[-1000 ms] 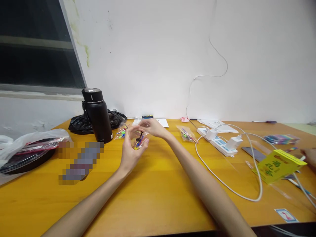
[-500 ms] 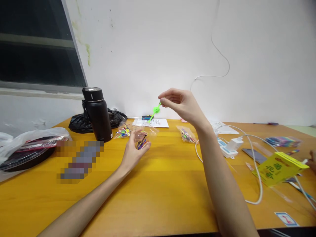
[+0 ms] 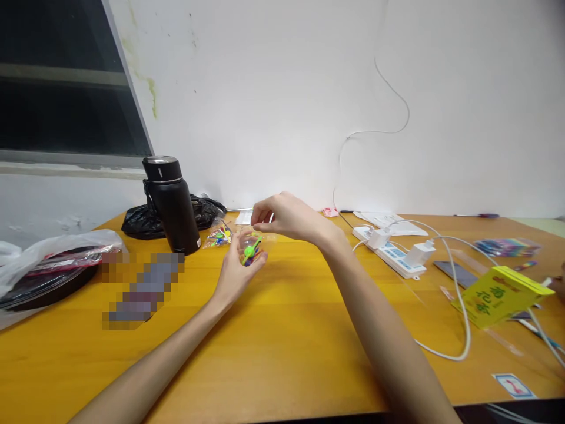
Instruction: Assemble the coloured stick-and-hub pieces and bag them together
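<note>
My left hand (image 3: 236, 272) is cupped above the table, its fingers and thumb curved around several small coloured plastic pieces (image 3: 251, 257). A bright green piece with a round middle lies slanted on top of them. My right hand (image 3: 282, 217) hovers just above and to the right, palm down. Its fingers are bent, with thumb and forefinger slightly apart and nothing visible between them. Behind my left hand lies a clear bag of coloured pieces (image 3: 217, 237), partly covered by that hand.
A black bottle (image 3: 173, 206) stands left, before a black plastic bag (image 3: 207, 212). A white power strip (image 3: 391, 259) with plugs and looping cables (image 3: 467, 330) lies right. Beyond are a yellow box (image 3: 498, 297), a phone (image 3: 452, 272) and another person's hand (image 3: 562, 288) at the edge.
My right hand has moved left and down to my left hand. The green piece it pinched now lies with the pieces in my left hand. My left hand has barely moved.
</note>
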Demonstrator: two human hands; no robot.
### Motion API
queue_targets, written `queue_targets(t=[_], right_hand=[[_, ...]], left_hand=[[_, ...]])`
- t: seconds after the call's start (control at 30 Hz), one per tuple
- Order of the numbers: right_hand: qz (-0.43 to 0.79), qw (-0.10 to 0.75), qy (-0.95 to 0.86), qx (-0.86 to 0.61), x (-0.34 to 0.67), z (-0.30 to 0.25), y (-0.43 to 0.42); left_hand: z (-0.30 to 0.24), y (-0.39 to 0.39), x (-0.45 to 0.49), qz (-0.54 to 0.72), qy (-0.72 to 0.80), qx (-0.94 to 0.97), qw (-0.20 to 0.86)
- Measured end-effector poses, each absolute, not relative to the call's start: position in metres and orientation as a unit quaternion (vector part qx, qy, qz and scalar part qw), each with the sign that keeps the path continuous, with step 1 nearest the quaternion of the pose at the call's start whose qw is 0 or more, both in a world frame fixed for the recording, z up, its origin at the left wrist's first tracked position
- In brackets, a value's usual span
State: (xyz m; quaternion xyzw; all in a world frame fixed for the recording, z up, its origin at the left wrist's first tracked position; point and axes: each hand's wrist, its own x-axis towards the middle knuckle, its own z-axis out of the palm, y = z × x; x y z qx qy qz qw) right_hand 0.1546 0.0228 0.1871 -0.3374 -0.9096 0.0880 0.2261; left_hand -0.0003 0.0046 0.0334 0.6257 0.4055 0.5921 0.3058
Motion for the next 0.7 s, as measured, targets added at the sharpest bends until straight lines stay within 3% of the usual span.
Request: queue_targets(t=[0.23, 0.47, 0.7], right_hand=[[0.093, 0.215, -0.911, -0.34, 0.154, 0.19, 0.017], [0.127, 0.149, -0.917, -0.349, 0.151, 0.188, 0.011], [0.087, 0.119, -0.923, -0.356, 0.156, 0.186, 0.02]], left_hand=[[0.032, 0.006, -0.002, 0.597, 0.412, 0.617, 0.306], [0.033, 0.008, -0.003, 0.592, 0.414, 0.613, 0.319], [0.03, 0.012, -0.004, 0.588, 0.42, 0.609, 0.327]])
